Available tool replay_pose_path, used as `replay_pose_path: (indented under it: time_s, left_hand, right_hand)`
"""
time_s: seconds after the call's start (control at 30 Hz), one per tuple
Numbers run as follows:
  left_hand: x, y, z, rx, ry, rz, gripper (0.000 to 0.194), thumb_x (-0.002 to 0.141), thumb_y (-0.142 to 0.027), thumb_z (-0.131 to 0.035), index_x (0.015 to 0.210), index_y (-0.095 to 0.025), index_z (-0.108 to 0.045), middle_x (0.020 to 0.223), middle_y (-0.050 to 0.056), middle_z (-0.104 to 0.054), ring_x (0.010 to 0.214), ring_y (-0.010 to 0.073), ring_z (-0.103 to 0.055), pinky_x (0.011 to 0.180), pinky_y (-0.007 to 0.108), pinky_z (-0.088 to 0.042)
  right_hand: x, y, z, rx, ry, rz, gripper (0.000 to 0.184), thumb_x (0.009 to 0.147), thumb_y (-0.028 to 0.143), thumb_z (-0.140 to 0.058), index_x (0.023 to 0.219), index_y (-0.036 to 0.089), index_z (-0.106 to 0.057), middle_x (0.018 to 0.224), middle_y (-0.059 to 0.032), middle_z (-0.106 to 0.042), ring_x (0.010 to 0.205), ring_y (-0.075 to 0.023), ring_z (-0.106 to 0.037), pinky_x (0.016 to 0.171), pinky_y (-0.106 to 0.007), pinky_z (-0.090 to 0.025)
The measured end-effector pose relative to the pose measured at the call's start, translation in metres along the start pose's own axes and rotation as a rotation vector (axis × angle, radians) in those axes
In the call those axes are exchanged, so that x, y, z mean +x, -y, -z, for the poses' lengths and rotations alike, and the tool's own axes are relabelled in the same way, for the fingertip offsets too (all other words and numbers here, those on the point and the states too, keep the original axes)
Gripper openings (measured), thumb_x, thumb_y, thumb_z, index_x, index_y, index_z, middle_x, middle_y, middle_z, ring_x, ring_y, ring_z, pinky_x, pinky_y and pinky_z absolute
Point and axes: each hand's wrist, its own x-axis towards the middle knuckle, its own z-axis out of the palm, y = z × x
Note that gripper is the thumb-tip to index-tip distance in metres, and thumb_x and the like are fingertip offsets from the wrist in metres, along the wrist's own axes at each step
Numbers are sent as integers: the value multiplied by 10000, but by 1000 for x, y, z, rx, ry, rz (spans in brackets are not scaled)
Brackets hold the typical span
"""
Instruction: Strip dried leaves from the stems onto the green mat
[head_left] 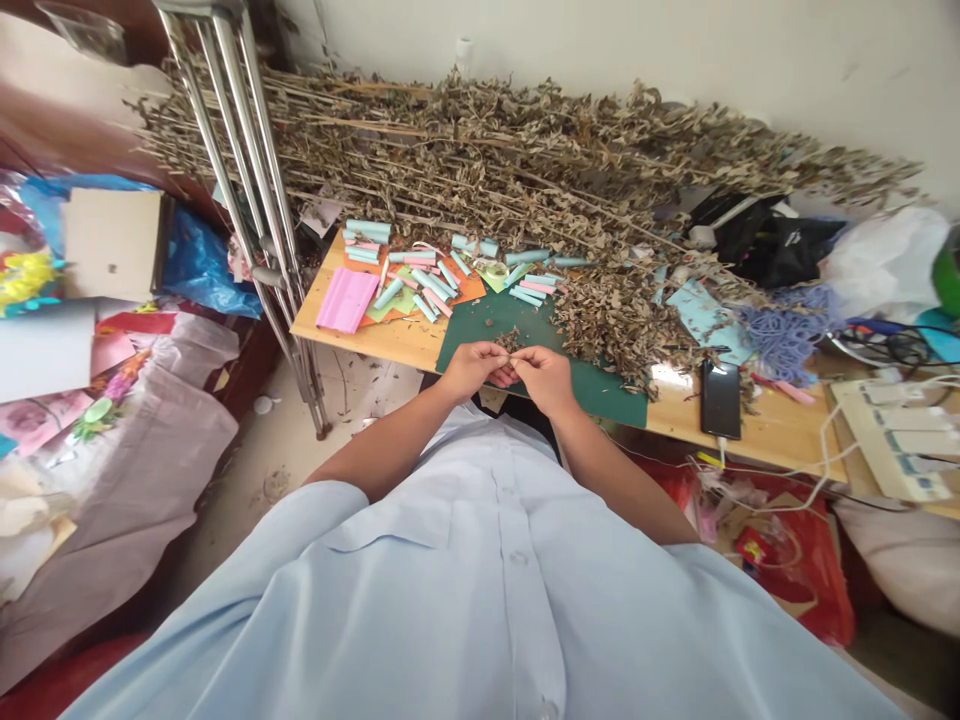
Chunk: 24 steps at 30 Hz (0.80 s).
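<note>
Both closed, my left hand (469,368) and my right hand (544,380) held one small dried sprig (510,342) between the fingertips, just above the green cutting mat (581,385) at the edge of the wooden surface (757,425).

Surface (750,425): carrying a cutting mat (592,385), rolled paper tubes (427,280) and a phone (721,405);
Behind: dried leafy stems (480,170) lying across the surface, up against a wall (600,40);
Left: crutches (232,170) standing beside the surface;
Right: a power strip (892,440) sitting past the phone.
</note>
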Motion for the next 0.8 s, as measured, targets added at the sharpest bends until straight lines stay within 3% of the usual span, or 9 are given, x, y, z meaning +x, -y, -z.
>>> replay_pose_path:
  time_s: [0.13, 0.27, 0.47, 0.63, 0.8]
  left_hand:
    - [0, -3, 2, -45, 10, 20, 359, 767, -357, -820, 927, -88, -644, 730, 90, -729, 603, 171, -712, 605, 284, -593]
    - [-1, -3, 3, -100, 7, 38, 385, 758, -353, -832, 960, -95, -628, 755, 84, -729, 621, 168, -717, 634, 293, -600]
    - [-1, -3, 6, -158, 7, 22, 409, 750, -370, -838, 967, -104, -617, 791, 72, -723, 652, 178, -730, 654, 305, -607]
    - [-1, -3, 4, -157, 16, -2, 416, 750, -369, -839, 980, -91, -632, 809, 83, -723, 675, 183, -734, 665, 304, -610]
    - [0, -4, -1, -130, -32, -2, 399, 749, -375, -837, 951, -94, -637, 759, 63, -708, 630, 165, -716, 632, 281, -600]
  right_hand:
    - [5, -9, -1, 202, 20, -138, 192, 709, 374, -705, 801, 205, -703, 649, -8, -702, 580, -174, -665, 614, -338, -601]
    - [6, -11, -1, 276, 49, -170, 251, 710, 417, -723, 834, 201, -688, 700, -20, -716, 591, -166, -665, 631, -352, -614]
    - [10, -11, 0, 324, -115, -132, 253, 695, 416, -741, 821, 207, -673, 732, -16, -710, 593, -155, -660, 603, -332, -608]
    - [7, -1, 0, 173, -108, -75, 220, 737, 391, -719, 836, 196, -700, 695, -13, -704, 621, -178, -681, 640, -342, -604]
    - [-3, 11, 2, -193, -43, 170, 192, 849, 357, -616, 900, 217, -738, 861, -42, -758, 771, -193, -703, 789, -349, -581]
